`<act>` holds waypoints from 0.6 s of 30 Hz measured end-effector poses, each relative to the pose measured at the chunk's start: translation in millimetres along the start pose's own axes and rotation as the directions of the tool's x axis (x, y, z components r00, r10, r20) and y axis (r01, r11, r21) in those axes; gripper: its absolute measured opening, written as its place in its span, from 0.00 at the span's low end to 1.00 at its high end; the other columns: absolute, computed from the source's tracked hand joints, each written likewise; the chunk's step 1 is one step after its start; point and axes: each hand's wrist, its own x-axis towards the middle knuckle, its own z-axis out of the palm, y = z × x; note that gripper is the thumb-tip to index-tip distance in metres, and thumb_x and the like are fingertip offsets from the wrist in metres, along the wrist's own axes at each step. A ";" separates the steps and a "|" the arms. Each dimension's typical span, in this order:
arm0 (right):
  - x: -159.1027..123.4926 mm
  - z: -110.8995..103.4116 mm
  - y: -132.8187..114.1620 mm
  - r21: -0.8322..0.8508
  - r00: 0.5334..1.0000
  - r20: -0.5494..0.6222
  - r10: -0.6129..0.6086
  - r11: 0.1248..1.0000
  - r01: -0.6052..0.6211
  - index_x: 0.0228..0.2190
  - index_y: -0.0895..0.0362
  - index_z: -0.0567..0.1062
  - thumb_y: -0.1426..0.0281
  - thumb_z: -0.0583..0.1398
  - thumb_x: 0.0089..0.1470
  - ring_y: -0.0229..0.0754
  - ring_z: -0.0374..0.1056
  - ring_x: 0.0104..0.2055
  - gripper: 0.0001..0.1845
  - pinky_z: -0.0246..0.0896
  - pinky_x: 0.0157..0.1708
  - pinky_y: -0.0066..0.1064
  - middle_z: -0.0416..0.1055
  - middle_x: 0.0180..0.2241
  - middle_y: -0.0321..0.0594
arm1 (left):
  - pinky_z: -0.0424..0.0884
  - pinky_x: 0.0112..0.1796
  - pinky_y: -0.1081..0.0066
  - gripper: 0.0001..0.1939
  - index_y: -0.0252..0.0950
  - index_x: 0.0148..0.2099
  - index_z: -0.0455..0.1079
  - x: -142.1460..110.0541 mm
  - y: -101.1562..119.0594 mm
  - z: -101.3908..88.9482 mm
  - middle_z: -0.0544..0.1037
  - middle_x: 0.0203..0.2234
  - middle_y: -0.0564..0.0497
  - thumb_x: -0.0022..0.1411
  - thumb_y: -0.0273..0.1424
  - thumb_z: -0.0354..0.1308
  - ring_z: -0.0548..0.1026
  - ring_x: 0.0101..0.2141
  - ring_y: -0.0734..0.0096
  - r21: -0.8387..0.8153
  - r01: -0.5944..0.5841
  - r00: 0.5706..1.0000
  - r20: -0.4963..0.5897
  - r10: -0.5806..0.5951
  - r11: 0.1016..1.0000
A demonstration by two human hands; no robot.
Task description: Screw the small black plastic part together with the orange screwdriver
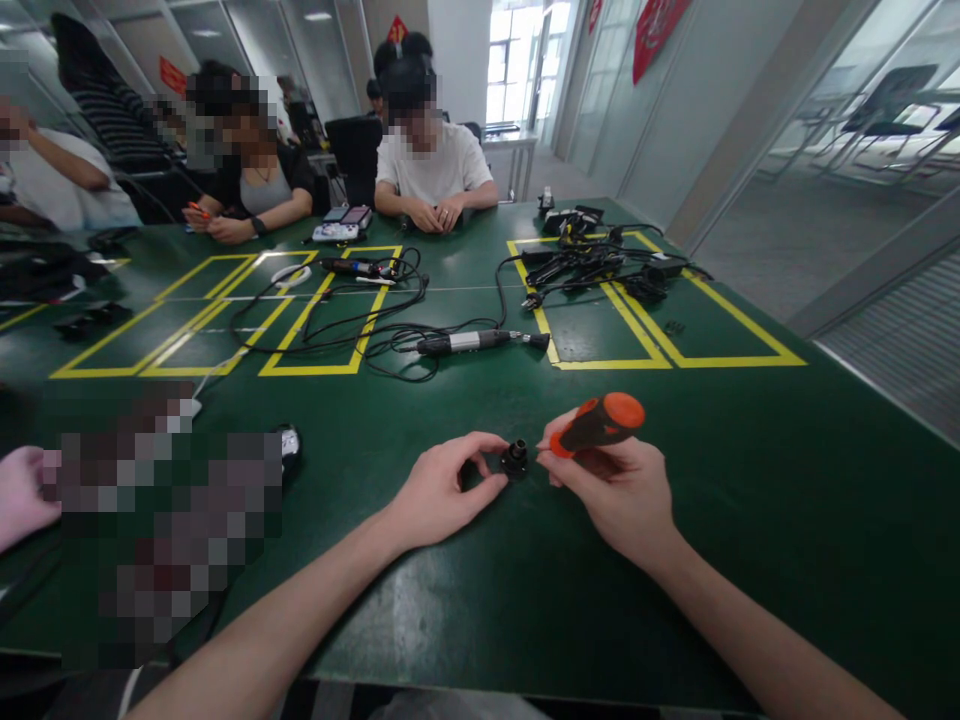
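Between the thumb and forefinger of my left hand (454, 488) is a small black round part (514, 458), with a wide flange and a short raised tube. It sits upright on the green table. My right hand (626, 490) is closed on a screwdriver (596, 426) with an orange and black handle. The handle's butt tilts up and to the right. Its shaft and tip are hidden by my fingers, just right of the black part. I cannot tell whether the tip touches anything.
A grey and black corded power tool (472, 342) lies beyond my hands. A pile of black cables and adapters (581, 255) rests at the back right, near yellow tape rectangles. A black device (289, 447) is at left. Several people sit around the table (750, 470).
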 end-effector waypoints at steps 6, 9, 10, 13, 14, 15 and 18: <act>0.1 0.1 -2.5 0.047 0.999 -0.012 0.030 0.998 -0.030 0.32 0.54 0.81 0.70 0.70 0.55 0.38 0.71 0.20 0.03 0.73 0.22 0.31 0.78 0.24 0.36 | 0.66 0.30 0.74 0.16 0.40 0.55 0.74 -0.3 -0.5 0.2 0.80 0.34 0.53 0.65 0.33 0.60 0.74 0.29 0.73 -0.014 -0.009 1.000 -0.001 0.009 1.000; 0.2 0.8 -3.9 0.075 0.999 0.005 0.035 0.997 -0.035 0.33 0.54 0.80 0.68 0.69 0.56 0.38 0.72 0.22 0.04 0.75 0.24 0.32 0.80 0.29 0.39 | 0.66 0.30 0.74 0.16 0.39 0.55 0.74 -0.4 -0.1 0.2 0.80 0.34 0.53 0.66 0.33 0.60 0.74 0.29 0.73 -0.024 -0.012 1.000 0.000 0.012 1.000; 0.3 0.9 -3.8 0.068 0.999 -0.005 0.033 0.997 -0.032 0.31 0.55 0.80 0.68 0.69 0.55 0.38 0.72 0.22 0.05 0.75 0.23 0.32 0.80 0.30 0.39 | 0.66 0.30 0.74 0.16 0.39 0.55 0.74 -0.4 0.0 0.1 0.80 0.34 0.53 0.66 0.33 0.60 0.74 0.29 0.73 -0.025 -0.014 1.000 0.002 0.014 1.000; 0.7 0.5 -2.6 0.007 0.999 -0.048 0.003 1.000 -0.003 0.25 0.55 0.78 0.68 0.70 0.53 0.36 0.70 0.21 0.09 0.72 0.21 0.30 0.78 0.27 0.37 | 0.66 0.30 0.74 0.16 0.39 0.54 0.74 0.0 -0.1 -0.1 0.80 0.34 0.53 0.66 0.33 0.60 0.74 0.28 0.73 -0.021 -0.021 1.000 0.006 0.021 1.000; 0.9 0.3 -2.1 -0.008 0.998 -0.057 -0.005 1.000 0.005 0.24 0.55 0.77 0.68 0.71 0.53 0.36 0.69 0.21 0.10 0.71 0.20 0.29 0.77 0.26 0.36 | 0.66 0.30 0.74 0.16 0.39 0.54 0.74 0.2 -0.2 -0.1 0.80 0.34 0.53 0.66 0.33 0.60 0.74 0.28 0.73 -0.020 -0.024 1.000 0.005 0.024 1.000; 1.0 0.2 -1.8 -0.016 0.998 -0.059 -0.006 1.000 0.005 0.23 0.55 0.77 0.68 0.71 0.52 0.37 0.69 0.20 0.11 0.70 0.20 0.29 0.76 0.24 0.36 | 0.66 0.30 0.74 0.16 0.39 0.54 0.74 0.4 -0.5 0.0 0.80 0.34 0.53 0.66 0.33 0.60 0.74 0.28 0.73 -0.019 -0.027 1.000 0.004 0.027 0.999; 1.3 0.7 -2.0 0.001 0.998 -0.063 0.024 1.000 -0.024 0.25 0.55 0.79 0.67 0.73 0.50 0.37 0.69 0.19 0.09 0.70 0.18 0.29 0.77 0.22 0.36 | 0.66 0.31 0.74 0.16 0.39 0.55 0.74 0.5 -1.5 0.4 0.80 0.34 0.53 0.65 0.32 0.61 0.74 0.29 0.74 -0.017 -0.030 1.000 0.000 0.030 0.999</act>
